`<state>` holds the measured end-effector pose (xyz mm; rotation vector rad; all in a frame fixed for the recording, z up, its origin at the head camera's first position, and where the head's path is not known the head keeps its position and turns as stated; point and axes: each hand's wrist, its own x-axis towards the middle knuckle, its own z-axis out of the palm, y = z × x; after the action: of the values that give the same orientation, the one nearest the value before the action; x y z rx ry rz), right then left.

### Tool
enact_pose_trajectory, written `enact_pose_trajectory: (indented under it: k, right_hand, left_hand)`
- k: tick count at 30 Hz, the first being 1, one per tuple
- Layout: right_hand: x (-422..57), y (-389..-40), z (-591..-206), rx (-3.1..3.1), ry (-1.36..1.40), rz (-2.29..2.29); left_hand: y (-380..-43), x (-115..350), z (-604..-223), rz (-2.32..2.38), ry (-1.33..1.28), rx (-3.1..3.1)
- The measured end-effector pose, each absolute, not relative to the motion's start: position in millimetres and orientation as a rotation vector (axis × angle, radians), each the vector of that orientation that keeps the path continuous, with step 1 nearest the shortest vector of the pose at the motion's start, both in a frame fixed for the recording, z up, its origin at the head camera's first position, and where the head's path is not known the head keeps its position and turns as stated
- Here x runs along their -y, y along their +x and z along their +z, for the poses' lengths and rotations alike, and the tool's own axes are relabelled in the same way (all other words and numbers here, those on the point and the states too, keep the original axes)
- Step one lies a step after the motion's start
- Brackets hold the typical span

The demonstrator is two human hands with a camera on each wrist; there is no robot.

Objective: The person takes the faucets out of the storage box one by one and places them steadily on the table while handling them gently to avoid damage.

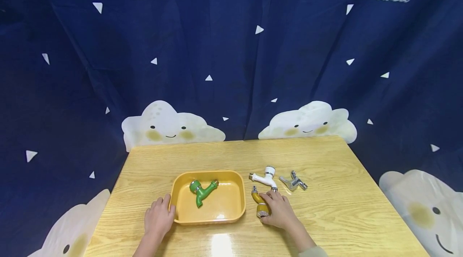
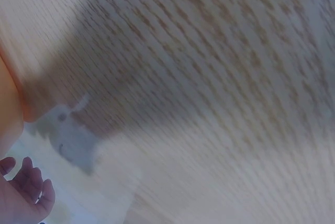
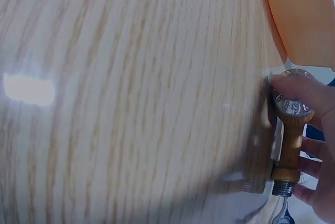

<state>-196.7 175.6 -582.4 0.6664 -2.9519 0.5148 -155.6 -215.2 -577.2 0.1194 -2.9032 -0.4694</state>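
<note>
A green faucet (image 1: pixel 205 192) with a green knob lies in the yellow tray (image 1: pixel 207 221). At the tray's left rim, in the head view, is my left hand (image 1: pixel 159 215), its fingers loosely bent and holding nothing. The left wrist view has this hand (image 2: pixel 29 192) in the lower left, below the orange-looking tray side (image 2: pixel 8 98). To the right of the tray, my right hand (image 1: pixel 280 211) grips a yellow faucet (image 1: pixel 256 197). In the right wrist view, the thumb lies on its clear-capped knob (image 3: pixel 293 106) and fingers reach behind its body.
Just beyond my right hand lies a white faucet (image 1: pixel 265 178). A silver faucet (image 1: pixel 293 181) with a lever handle is to its right. All of this is on a wooden table (image 1: pixel 343 209), with a dark blue cloud-print curtain (image 1: pixel 231 48) behind its far edge.
</note>
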Motion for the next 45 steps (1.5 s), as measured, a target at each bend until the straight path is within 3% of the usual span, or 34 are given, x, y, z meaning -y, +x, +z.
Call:
enact_pose_trajectory:
  k: [14,25,45]
  right_hand:
    - [-162,-208,-558,2.915,0.704,0.596]
    - [-106,-239,-523,2.792,0.944,0.603]
    - [-34,-246,-536,2.866,1.289,0.294]
  left_hand:
    - [-156,215,-574,-0.479,0.130,2.958]
    - [-156,216,-576,-0.483,0.138,2.949]
    - [-156,215,-577,-0.471,0.133,2.923]
